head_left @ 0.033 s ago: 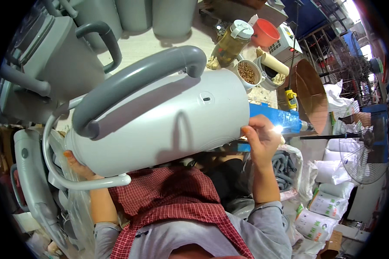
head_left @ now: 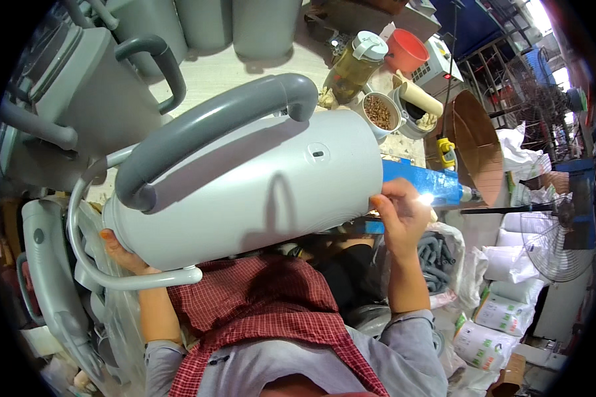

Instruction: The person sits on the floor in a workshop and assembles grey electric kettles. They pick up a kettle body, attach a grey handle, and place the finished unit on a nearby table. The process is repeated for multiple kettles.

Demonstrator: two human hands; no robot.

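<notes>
A large pale grey air pot shell (head_left: 245,192) lies on its side in front of me, tilted with its right end farther away. A thick dark grey handle (head_left: 212,132) arches over its upper side, and a lighter grey carrying bail (head_left: 79,218) loops round its left end. Near the right end is a small oval slot. My left hand (head_left: 122,251) is closed round the left end from below, its fingers partly hidden by the shell. At the right end, my right hand (head_left: 404,208) pinches the rim between thumb and bent fingers. A blue bar-shaped fixture (head_left: 430,182) extends behind this hand.
Several grey shells (head_left: 265,26) stand on the table at the back. A lidded bottle (head_left: 357,63), a cup of brown granules (head_left: 381,111) and a red bowl (head_left: 407,49) are at back right. Grey handles fill a bag (head_left: 437,258); a fan (head_left: 556,231) stands at right.
The air pot shell and its dark handle have shifted very slightly to the right and toward me. Both hands keep their grip.
</notes>
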